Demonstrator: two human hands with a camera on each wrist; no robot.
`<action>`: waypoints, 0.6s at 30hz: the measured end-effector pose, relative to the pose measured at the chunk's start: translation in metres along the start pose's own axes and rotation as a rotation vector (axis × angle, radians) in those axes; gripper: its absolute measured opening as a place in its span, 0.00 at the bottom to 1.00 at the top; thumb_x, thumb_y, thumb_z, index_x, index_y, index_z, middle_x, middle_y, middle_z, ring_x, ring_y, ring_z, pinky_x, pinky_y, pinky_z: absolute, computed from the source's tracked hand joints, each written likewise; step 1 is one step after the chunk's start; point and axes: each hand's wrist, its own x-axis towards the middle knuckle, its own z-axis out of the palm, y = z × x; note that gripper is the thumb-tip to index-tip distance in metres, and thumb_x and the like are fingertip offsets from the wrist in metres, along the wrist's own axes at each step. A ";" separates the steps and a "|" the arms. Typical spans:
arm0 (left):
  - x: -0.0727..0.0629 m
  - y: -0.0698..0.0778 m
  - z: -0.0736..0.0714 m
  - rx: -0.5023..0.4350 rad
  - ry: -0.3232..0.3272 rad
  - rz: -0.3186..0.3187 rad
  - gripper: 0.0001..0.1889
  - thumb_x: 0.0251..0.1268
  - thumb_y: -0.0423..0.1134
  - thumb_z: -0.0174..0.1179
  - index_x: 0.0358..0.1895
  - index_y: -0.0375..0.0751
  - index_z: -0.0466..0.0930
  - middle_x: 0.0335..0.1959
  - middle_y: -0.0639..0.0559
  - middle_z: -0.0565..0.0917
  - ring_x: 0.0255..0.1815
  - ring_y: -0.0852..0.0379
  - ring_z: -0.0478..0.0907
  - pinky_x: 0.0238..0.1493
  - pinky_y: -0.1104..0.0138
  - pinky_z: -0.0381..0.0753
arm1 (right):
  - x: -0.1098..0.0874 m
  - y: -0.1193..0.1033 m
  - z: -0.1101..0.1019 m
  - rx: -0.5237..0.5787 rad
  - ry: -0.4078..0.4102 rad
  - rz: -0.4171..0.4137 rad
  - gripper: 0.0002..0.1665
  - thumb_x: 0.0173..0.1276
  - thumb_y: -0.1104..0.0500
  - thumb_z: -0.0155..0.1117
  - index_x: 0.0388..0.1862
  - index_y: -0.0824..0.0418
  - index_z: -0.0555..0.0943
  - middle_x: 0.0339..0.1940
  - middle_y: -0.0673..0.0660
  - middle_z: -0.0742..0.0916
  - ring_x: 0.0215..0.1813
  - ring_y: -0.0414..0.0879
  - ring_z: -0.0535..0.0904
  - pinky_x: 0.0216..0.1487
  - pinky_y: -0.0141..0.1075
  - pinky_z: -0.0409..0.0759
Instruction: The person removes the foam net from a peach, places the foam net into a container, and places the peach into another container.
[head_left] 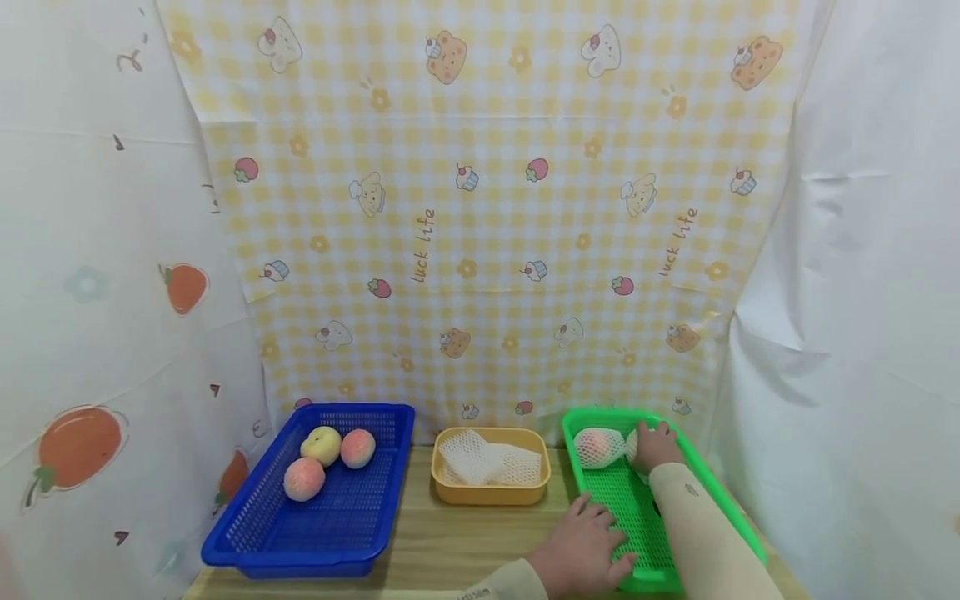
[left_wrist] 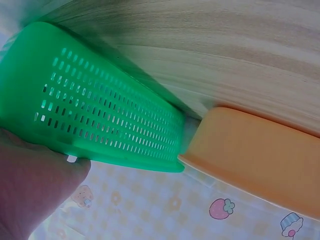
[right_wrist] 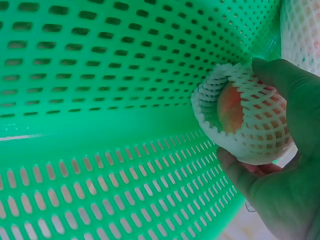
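My right hand (head_left: 657, 448) is at the far end of the green basket (head_left: 626, 508), gripping a peach in a white foam net (right_wrist: 255, 117). In the right wrist view the thumb and fingers curl round the net, and the peach's orange-pink skin shows through its open end. Beside it in the basket lies another netted peach (head_left: 597, 447). My left hand (head_left: 581, 546) is at the green basket's near left rim, its fingers spread loosely over the edge. In the left wrist view that hand (left_wrist: 37, 182) touches the rim and holds no fruit.
A yellow-orange container (head_left: 491, 494) with white foam nets (head_left: 487, 458) stands in the middle. On the left is a blue basket (head_left: 330, 525) with three bare peaches (head_left: 304, 479). A checked cloth (head_left: 480, 250) hangs behind the wooden table (head_left: 442, 550).
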 end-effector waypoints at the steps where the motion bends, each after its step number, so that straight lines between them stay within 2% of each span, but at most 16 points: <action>1: 0.000 0.000 0.000 0.001 0.004 0.001 0.29 0.91 0.63 0.35 0.67 0.62 0.88 0.66 0.66 0.83 0.74 0.63 0.74 0.83 0.51 0.65 | -0.001 0.000 0.000 -0.007 0.007 -0.006 0.43 0.70 0.59 0.74 0.74 0.80 0.68 0.59 0.92 0.72 0.64 0.89 0.69 0.65 0.76 0.72; 5: 0.001 0.000 0.002 0.002 0.004 0.008 0.31 0.91 0.64 0.32 0.67 0.62 0.87 0.66 0.67 0.83 0.74 0.63 0.74 0.83 0.51 0.64 | -0.004 0.001 -0.004 -0.008 0.014 -0.012 0.43 0.66 0.58 0.78 0.71 0.80 0.69 0.55 0.89 0.77 0.62 0.88 0.72 0.67 0.76 0.70; 11: 0.001 -0.001 0.004 -0.013 0.012 0.021 0.31 0.92 0.63 0.33 0.67 0.61 0.88 0.65 0.67 0.83 0.73 0.63 0.74 0.83 0.50 0.65 | -0.009 0.002 -0.009 0.075 -0.024 0.041 0.46 0.65 0.57 0.79 0.71 0.80 0.68 0.58 0.91 0.73 0.65 0.91 0.68 0.62 0.76 0.75; 18: -0.001 0.001 0.000 -0.027 0.005 0.007 0.28 0.92 0.62 0.36 0.68 0.61 0.87 0.66 0.65 0.83 0.74 0.61 0.74 0.83 0.51 0.65 | -0.012 0.004 -0.011 0.048 0.022 0.015 0.45 0.62 0.55 0.82 0.68 0.78 0.71 0.54 0.88 0.75 0.61 0.88 0.71 0.58 0.74 0.77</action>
